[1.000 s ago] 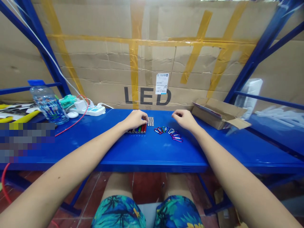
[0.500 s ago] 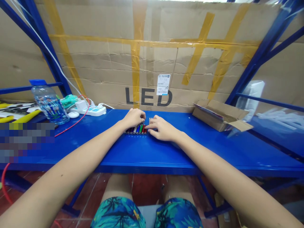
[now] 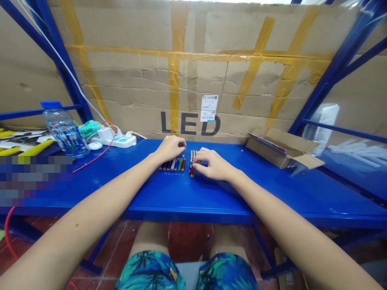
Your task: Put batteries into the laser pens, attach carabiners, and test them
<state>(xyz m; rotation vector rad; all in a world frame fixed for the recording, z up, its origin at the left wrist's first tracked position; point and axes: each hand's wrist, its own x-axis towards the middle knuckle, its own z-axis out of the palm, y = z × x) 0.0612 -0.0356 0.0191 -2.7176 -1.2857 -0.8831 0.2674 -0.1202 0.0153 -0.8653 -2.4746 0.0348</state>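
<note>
My left hand [image 3: 171,148] is over the back of a row of small coloured metal tubes [image 3: 173,165], its fingers curled; whatever is between them is hidden. Purple, blue, silver, green and red tubes lie side by side, with silvery ends towards me. Just right of the row, my right hand [image 3: 211,164] has thumb and forefinger closed on a red metal tube [image 3: 191,172], which stands apart from the others. Behind those fingertips are several small round silver pieces [image 3: 193,154], partly covered by the hand. A dark bit under the right palm is too small to name.
On the blue table [image 3: 184,197], a white power strip [image 3: 121,141] and a water bottle [image 3: 65,131] stand at the left, with a red cable [image 3: 98,155]. An opened cardboard box [image 3: 281,149] lies at right. A big cardboard sheet [image 3: 136,92] walls off the back.
My right hand has shifted slightly right and towards me, drawing a red tube away from the right end of the row. More silver pieces show. My left hand has barely moved.
</note>
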